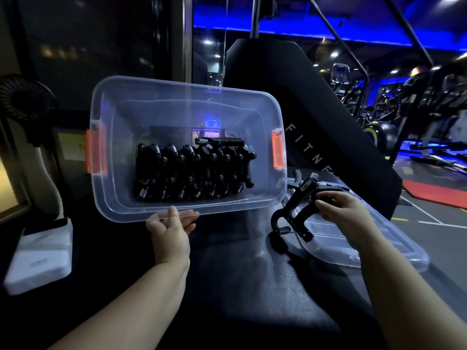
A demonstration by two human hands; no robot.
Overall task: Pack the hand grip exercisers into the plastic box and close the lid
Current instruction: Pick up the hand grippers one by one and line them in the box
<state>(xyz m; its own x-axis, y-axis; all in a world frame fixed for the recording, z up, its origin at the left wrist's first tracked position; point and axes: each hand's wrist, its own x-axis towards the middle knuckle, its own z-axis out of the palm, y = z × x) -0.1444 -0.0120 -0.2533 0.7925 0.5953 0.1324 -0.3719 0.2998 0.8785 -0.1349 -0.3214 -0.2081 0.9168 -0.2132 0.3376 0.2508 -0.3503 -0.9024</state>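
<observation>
The clear plastic box (pixel 118 198) with orange latches is tipped up toward me on a black padded bench, its opening facing me. Several black hand grip exercisers (pixel 192 170) stand packed in rows inside it. My left hand (pixel 171 228) grips the box's near rim from below. To the right of the box, my right hand (pixel 341 210) holds one black hand grip exerciser (pixel 295 213) with a steel spring. It hangs just above the clear lid (pixel 353 243), which lies flat on the bench. Another exerciser (pixel 300 176) lies behind it, partly hidden.
A white box-like object (pixel 38 256) lies at the left on the bench. A black fan (pixel 25 99) stands behind it. The bench's upright black back pad (pixel 316 122) rises behind the box. Gym machines fill the far right.
</observation>
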